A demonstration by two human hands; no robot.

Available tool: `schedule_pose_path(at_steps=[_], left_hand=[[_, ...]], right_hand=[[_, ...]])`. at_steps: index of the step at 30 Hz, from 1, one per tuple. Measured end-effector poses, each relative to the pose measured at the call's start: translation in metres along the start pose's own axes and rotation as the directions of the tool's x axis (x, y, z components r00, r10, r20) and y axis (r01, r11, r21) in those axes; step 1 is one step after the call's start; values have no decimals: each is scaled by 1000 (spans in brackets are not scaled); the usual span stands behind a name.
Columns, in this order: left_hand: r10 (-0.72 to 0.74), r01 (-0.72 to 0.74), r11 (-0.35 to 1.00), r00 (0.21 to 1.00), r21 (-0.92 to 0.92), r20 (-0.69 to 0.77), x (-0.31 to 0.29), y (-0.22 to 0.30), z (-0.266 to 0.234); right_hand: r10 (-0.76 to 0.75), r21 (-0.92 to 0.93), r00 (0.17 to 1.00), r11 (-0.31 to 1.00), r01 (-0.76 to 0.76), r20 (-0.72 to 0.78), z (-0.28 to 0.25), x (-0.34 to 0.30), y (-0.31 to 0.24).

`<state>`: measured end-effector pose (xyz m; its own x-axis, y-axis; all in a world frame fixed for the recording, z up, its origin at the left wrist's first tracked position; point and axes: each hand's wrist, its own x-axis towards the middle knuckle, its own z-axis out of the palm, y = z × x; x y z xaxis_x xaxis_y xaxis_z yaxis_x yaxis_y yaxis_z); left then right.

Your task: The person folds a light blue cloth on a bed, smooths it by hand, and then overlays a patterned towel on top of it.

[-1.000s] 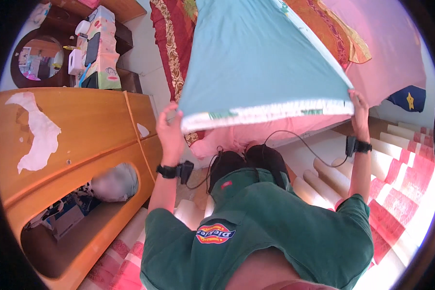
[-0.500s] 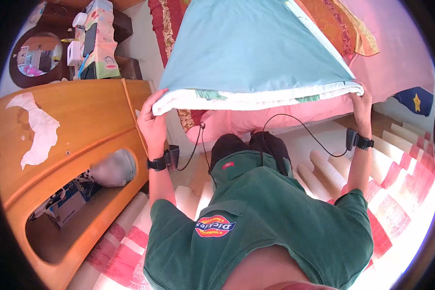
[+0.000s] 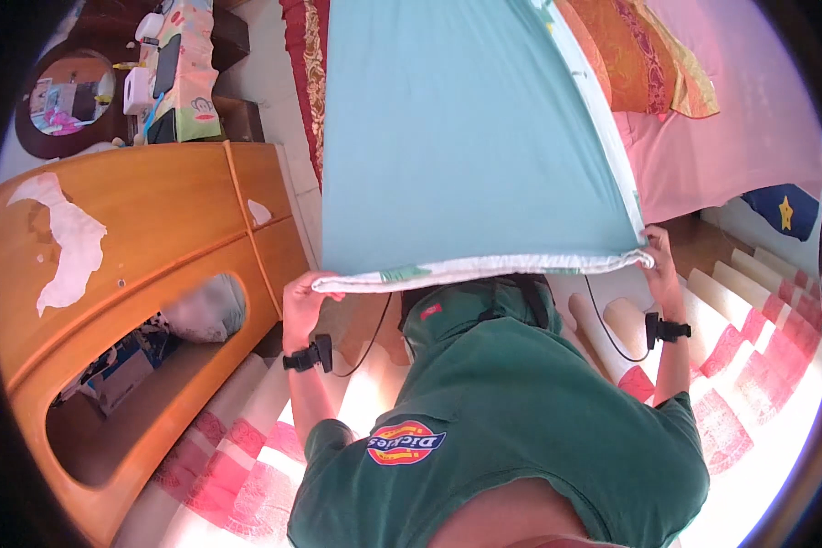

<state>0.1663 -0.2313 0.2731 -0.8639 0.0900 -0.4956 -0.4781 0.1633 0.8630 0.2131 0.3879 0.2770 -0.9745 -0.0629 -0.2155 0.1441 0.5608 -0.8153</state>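
A light-blue bed cover (image 3: pixel 475 137) is stretched between my hands, running away from me over the bed. Its near edge shows a white underside (image 3: pixel 484 266) with green leaf prints. At the near left corner, my left hand (image 3: pixel 302 306) is closed on the cloth. The near right corner is pinched in my right hand (image 3: pixel 664 259). The near edge hangs in front of my waist, almost straight from hand to hand, and the cloth looks taut. A black strap with a small device sits on each wrist.
Under the cover is a bed with a pink sheet (image 3: pixel 703 169) and a red-orange, gold-edged cloth (image 3: pixel 635 55). To my left stands an orange wooden cabinet (image 3: pixel 155 210) with an oval opening. Beyond it are a round mirror (image 3: pixel 71 96) and a cluttered shelf. Red-and-white curtains (image 3: pixel 740 384) hang behind me.
Both hands have drawn the near edge of the bed cover down toward my body, and the cloth is pulled flatter. My right hand has also shifted slightly left.
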Motion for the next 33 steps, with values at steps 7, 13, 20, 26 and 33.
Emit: schedule_pose_path(at_steps=[7, 13, 20, 26, 33], left_hand=[[-270, 253, 963, 917, 93, 293, -37, 29, -31], [-541, 388, 836, 705, 389, 459, -62, 47, -49], [-661, 304, 747, 439, 591, 609, -83, 58, -44], [-593, 154, 801, 336, 579, 731, -83, 43, -37], [-406, 186, 902, 673, 391, 618, -31, 71, -52]], right_hand=[[337, -125, 916, 940, -316, 219, -9, -36, -83], [583, -359, 657, 812, -460, 478, -9, -45, -116], [727, -603, 352, 686, -407, 589, 15, -57, -121], [690, -571, 274, 715, -404, 670, 24, -54, -130], [489, -180, 635, 854, -489, 598, -23, -10, -92]])
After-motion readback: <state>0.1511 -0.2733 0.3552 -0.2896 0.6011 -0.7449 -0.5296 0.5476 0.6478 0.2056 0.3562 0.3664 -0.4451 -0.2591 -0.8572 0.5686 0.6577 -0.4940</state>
